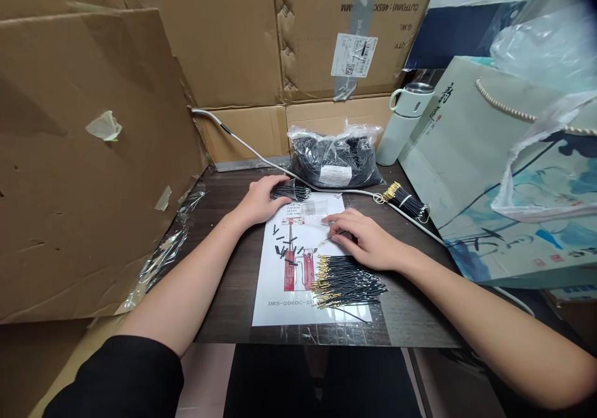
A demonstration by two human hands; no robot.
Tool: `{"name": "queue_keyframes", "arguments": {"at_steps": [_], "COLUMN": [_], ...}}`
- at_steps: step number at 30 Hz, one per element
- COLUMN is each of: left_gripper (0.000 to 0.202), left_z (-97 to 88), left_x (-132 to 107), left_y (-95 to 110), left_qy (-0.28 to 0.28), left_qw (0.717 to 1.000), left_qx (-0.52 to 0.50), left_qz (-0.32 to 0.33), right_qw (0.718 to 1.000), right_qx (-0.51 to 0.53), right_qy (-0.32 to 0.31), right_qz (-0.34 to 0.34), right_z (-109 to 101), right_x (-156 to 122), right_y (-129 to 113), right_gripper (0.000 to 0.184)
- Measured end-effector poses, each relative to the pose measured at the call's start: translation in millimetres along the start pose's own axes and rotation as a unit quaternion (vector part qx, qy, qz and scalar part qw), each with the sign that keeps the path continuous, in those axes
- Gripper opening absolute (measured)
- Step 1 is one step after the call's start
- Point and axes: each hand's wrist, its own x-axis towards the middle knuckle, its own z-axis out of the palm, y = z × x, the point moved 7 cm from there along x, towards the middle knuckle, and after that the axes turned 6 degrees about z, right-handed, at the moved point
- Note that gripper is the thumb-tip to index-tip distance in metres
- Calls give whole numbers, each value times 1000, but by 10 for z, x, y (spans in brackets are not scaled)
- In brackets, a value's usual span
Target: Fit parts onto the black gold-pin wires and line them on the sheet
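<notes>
Thin wire (pixel 323 242), silvery tip showing, over printed sheet (pixel 263 306); right hand (pixel 359 234) pinches it, fingers nearly closed. Left hand (pixel 263 201), half-curled, against black wire bundle (pixel 293 190) at sheet's far edge (cannot tell if gripping). Loose gold-tipped wires (pixel 347 281) across sheet's near right; stuffed plastic bag (pixel 336 157) beyond sheet.

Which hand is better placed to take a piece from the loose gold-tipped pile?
Probably the right: the right hand is just beyond the gold-tipped pile, though it seems to pinch a thin piece. The left hand is farther off, at the dark bundle.
</notes>
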Motion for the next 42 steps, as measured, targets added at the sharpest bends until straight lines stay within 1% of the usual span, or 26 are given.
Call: {"name": "queue_keyframes", "arguments": {"at_steps": [5,10,21,27,29,30,32,33,34,35,36,37,38,39,40,42], "left_gripper": [54,55,55,59,66,70,71,66,54,39,25,15,13,14,16,19], "left_z": [-190,-359,-443,-502,-527,-549,-631,-683,-721,-735,-699,-606,-477,-355,-255,-145], "left_x": [-31,-94,-128,-170,-169,-161,-139,-130,-126,-123,-114,-105,-114,-145,-185,-234], "left_y": [-131,-298,-575,-671,-627,-570,-367,-215,-56,95,225,331,414,473,524,604], "left_qy": [-7,0,12,11,12,16,48,75,97,104,80,17,-68,-146,-210,-263], "left_qw": [1000,999,997,997,998,999,998,995,990,988,992,997,996,989,978,965], "left_qx": [6,-15,-52,-39,-30,-19,36,68,88,88,71,40,7,-11,-14,-19], "left_qz": [1,-32,-58,-62,-54,-44,-7,24,51,68,73,67,49,22,3,-14], "right_qw": [1000,1000,1000,1000,1000,1000,1000,1000,1000,1000,1000,1000,1000,1000,1000,1000], "right_qx": [2,6,9,14,14,14,14,14,14,14,14,14,14,14,15,16], "right_qy": [-1,-11,-18,-14,-12,-12,-12,-13,-14,-14,-14,-13,-11,-9,-7,-3], "right_qz": [3,9,12,11,9,7,6,6,7,8,9,10,11,13,15,20], "right_z": [-1,9,11,9,11,13,17,19,20,21,21,19,17,15,12,10], "right_x": [-3,4,6,13,13,12,10,9,8,8,9,11,13,15,18,25], "right_y": [4,-6,-5,-16,-12,-9,-3,0,3,4,5,4,3,3,4,11], "right_gripper": [16,17,16,16,16,16,15,16,16,16,16,16,16,15,15,15]}}
